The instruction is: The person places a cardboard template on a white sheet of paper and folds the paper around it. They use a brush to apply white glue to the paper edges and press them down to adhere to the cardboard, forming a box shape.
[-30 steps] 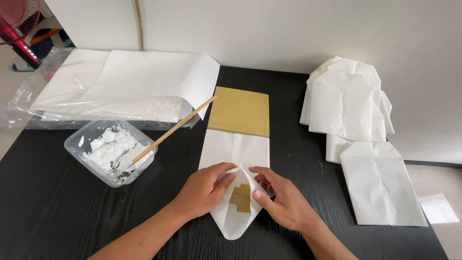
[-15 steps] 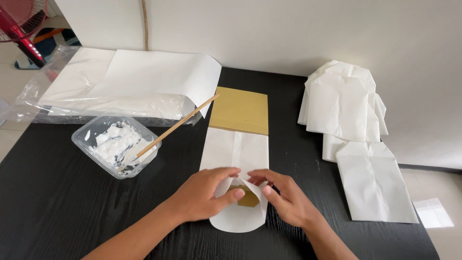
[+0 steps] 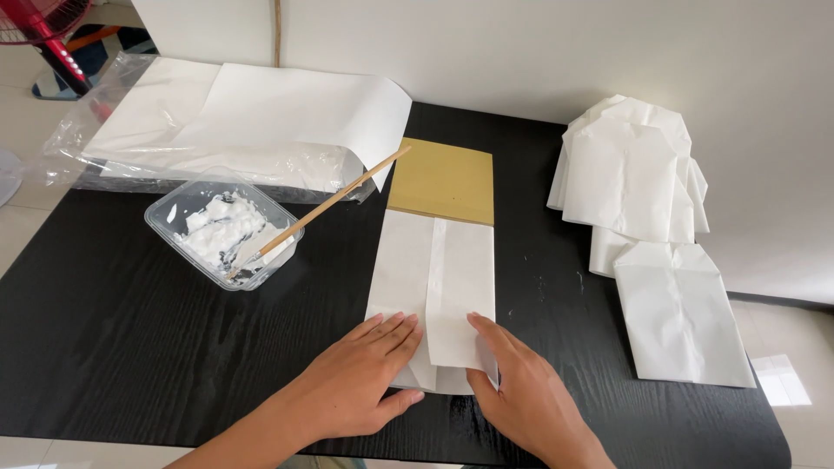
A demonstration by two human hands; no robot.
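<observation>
1. Flat and open, the left hand (image 3: 360,386) and right hand (image 3: 521,395) press on the folded white paper (image 3: 434,295), grasping nothing.
2. It lies near the tabletop's (image 3: 130,347) front edge, over brown cardboard (image 3: 443,181).

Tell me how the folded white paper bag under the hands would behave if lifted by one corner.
The folded white paper bag is thin sheet, so it would probably droop and feel light. Its flap likely springs open once the left hand and right hand stop pressing.
</observation>
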